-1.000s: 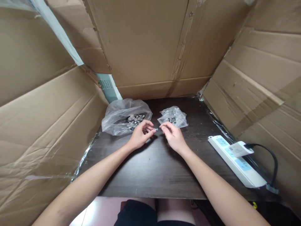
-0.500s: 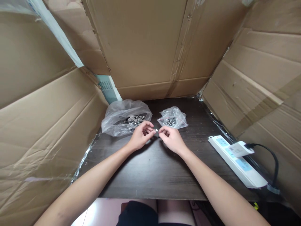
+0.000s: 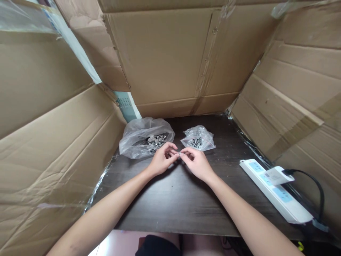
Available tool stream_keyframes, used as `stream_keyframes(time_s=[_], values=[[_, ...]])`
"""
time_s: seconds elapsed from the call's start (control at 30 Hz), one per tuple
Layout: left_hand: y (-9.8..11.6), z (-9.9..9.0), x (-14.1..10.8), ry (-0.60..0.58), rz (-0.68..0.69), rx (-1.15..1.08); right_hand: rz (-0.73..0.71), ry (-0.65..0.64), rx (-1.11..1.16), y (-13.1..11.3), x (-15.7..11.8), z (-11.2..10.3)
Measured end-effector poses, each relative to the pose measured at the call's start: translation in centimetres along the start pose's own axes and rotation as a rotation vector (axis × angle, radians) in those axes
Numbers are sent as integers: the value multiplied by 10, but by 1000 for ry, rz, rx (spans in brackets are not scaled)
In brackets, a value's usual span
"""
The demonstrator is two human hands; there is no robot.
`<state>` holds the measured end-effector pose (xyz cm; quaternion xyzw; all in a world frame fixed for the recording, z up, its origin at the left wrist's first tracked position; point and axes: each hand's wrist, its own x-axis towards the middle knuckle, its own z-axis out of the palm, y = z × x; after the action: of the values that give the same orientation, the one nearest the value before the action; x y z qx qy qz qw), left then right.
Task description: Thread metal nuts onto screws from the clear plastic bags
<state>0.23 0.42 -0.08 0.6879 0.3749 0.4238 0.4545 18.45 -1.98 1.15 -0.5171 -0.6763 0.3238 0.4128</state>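
Observation:
Above the middle of the dark table, my left hand [image 3: 163, 158] and my right hand [image 3: 195, 163] meet at their fingertips. Both are closed in a pinch around a small shiny metal piece [image 3: 179, 153], mostly hidden by the fingers. Its exact kind is too small to make out. Just beyond my left hand lies an open clear plastic bag [image 3: 133, 142] with many round, flat-headed metal pieces [image 3: 157, 139] in it. Behind my right hand sits a smaller zip bag [image 3: 209, 141] holding short metal screws or pins [image 3: 196, 143].
A white power strip [image 3: 277, 192] with a plugged-in white adapter [image 3: 275, 175] and a black cable [image 3: 317, 181] lies at the right. Cardboard walls [image 3: 165, 57] enclose the dark tabletop [image 3: 170, 206] at the left, back and right.
My hands have drawn together, and the right fingertips now meet the small metal piece at the left fingertips. The whole view has shifted slightly.

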Motion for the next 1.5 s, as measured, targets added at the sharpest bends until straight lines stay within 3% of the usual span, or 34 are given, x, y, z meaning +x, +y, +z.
stream_keyframes(time_s=[0.13, 0.33, 0.53, 0.73, 1.0, 1.23, 1.5], values=[[1, 0, 0, -10, -10, -11, -18, 11, 17, -2, -1, -1], [0, 0, 1, 20, -11, 4, -204, 18, 58, -11, -3, -8], [0, 0, 1, 19, -6, 7, -99, 60, 87, -5, -2, -6], [1, 0, 0, 18, -3, 8, -97, 42, 53, -3, -1, -5], [1, 1, 0, 27, -10, 4, 2, -96, -203, -3, -2, -11], [1, 1, 0, 26, -14, 3, -2, 24, -128, 0, 1, -8], [-1, 1, 0, 9, 6, 9, -72, 1, -7, -3, -2, -8]])
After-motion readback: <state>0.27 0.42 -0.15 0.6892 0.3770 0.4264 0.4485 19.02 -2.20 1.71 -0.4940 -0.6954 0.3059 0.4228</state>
